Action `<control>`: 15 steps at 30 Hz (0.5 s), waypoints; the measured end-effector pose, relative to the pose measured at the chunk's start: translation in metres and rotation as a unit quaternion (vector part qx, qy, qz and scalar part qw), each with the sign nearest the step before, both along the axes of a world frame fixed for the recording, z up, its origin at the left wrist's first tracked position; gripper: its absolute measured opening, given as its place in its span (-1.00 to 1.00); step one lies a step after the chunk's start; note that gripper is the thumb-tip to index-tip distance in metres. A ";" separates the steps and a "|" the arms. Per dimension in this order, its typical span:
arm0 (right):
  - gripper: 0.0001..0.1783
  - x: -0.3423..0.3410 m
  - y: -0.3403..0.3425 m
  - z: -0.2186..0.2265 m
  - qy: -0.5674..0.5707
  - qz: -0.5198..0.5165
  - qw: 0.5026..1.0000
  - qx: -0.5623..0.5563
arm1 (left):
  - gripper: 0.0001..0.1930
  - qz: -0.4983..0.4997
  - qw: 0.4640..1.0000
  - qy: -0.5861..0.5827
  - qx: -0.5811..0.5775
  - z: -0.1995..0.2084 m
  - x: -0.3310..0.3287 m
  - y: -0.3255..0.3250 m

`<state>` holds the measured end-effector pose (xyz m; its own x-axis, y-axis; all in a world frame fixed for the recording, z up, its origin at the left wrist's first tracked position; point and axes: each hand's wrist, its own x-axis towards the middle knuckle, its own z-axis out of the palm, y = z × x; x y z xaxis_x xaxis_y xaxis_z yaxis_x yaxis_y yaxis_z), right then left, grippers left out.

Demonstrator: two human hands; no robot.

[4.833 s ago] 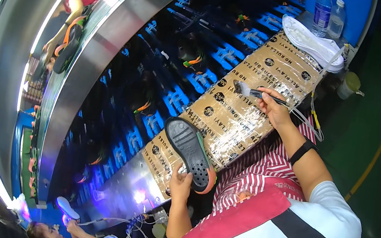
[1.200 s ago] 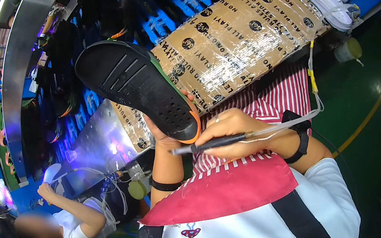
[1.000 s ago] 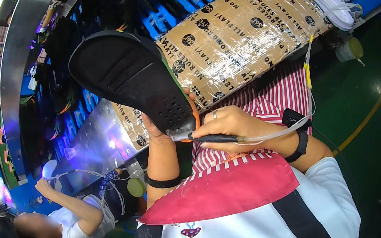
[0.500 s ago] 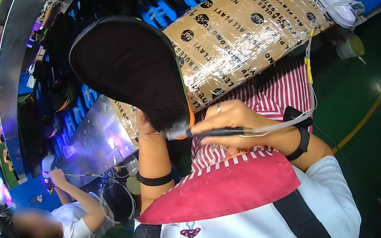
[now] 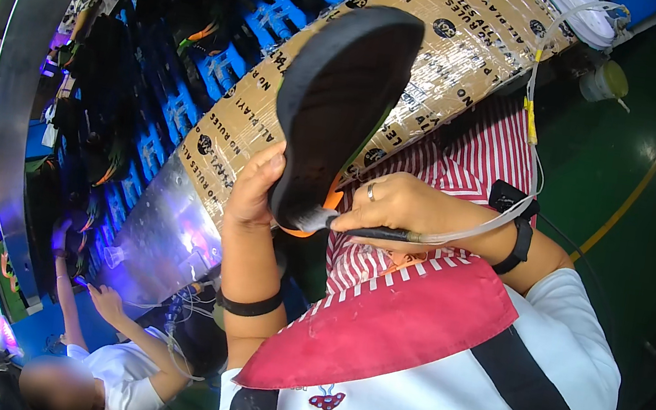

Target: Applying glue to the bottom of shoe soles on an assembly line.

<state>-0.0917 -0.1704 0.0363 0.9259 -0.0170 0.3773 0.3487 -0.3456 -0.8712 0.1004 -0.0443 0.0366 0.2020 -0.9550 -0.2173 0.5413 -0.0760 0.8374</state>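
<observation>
My left hand (image 5: 254,187) is closed on a black shoe sole (image 5: 333,104) with an orange and green edge, gripping it near its lower end. The sole is tilted, its dark hollow inside partly turned to view. In my right hand (image 5: 396,205) is a black-handled brush (image 5: 379,233), fed by a clear tube (image 5: 469,229) that runs back over the wrist. Its pale bristles touch the lower end of the sole. My left fingers are partly hidden behind the sole.
Behind the sole lies a work surface covered in printed brown tape (image 5: 464,30). Blue conveyor racks (image 5: 275,19) with dark pieces run along the left. A co-worker (image 5: 125,370) stands at lower left beside a shiny metal table (image 5: 164,223). A pot (image 5: 605,81) hangs at upper right.
The sole has turned from pointing up-left to nearly upright, showing more edge-on. My left hand has turned with it. The brush stays at its lower end. The co-worker's arms have moved.
</observation>
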 end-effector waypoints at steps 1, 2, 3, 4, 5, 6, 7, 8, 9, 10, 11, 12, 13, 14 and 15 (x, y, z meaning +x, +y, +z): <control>-0.74 -0.001 0.000 -0.002 0.009 0.027 1.000 0.005 | -0.47 -0.022 0.999 -0.022 0.023 0.000 0.003 0.000; -0.74 -0.002 -0.003 0.000 0.009 0.029 1.000 0.004 | -0.47 -0.043 0.997 -0.045 0.047 0.001 0.005 0.000; -0.74 -0.004 -0.008 0.004 0.003 0.052 0.998 0.025 | -0.47 -0.049 0.996 -0.049 0.051 0.003 0.004 -0.002; -0.74 -0.005 -0.010 0.007 -0.004 0.072 0.996 0.046 | -0.47 -0.049 0.996 -0.049 0.050 0.005 0.003 -0.004; -0.74 -0.006 -0.007 0.003 -0.002 0.049 0.997 0.067 | -0.48 -0.049 0.995 -0.057 0.059 0.007 0.002 -0.006; -0.74 -0.004 -0.006 0.002 -0.001 0.050 0.997 0.066 | -0.50 -0.050 0.994 -0.065 0.069 0.008 0.001 -0.008; -0.73 -0.003 -0.006 0.001 -0.025 0.002 0.999 0.032 | -0.50 -0.049 0.994 -0.064 0.069 0.011 0.000 -0.010; -0.73 -0.001 -0.005 0.001 -0.048 -0.047 0.998 -0.003 | -0.52 -0.065 0.992 -0.068 0.087 0.015 -0.002 -0.013; -0.72 0.000 -0.004 0.000 -0.035 -0.035 0.999 -0.011 | -0.54 -0.081 0.988 -0.072 0.106 0.016 -0.003 -0.014; -0.72 0.001 -0.001 -0.002 -0.035 -0.034 0.999 -0.012 | -0.54 -0.081 0.989 -0.072 0.105 0.017 -0.003 -0.015; -0.72 0.002 0.004 -0.004 -0.041 -0.030 0.998 -0.041 | -0.55 -0.098 0.983 -0.090 0.126 0.017 -0.002 -0.016; -0.73 0.002 0.006 -0.006 -0.047 -0.026 0.996 -0.071 | -0.56 -0.115 0.977 -0.108 0.147 0.018 -0.001 -0.016; -0.72 0.002 0.006 -0.007 -0.052 -0.020 0.996 -0.072 | -0.56 -0.119 0.973 -0.115 0.158 0.020 0.000 -0.016; -0.72 0.001 0.003 -0.005 -0.052 -0.018 0.996 -0.072 | -0.56 -0.117 0.974 -0.114 0.158 0.023 -0.001 -0.017; -0.71 -0.002 -0.004 -0.002 -0.031 0.020 0.998 -0.044 | -0.56 -0.124 0.973 -0.115 0.159 0.025 -0.001 -0.017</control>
<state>-0.0941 -0.1744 0.0344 0.8998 0.0549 0.4327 0.4163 -0.4041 -0.8145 0.0991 -0.0614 0.0616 0.0515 -0.8722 -0.4863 0.2745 -0.4559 0.8467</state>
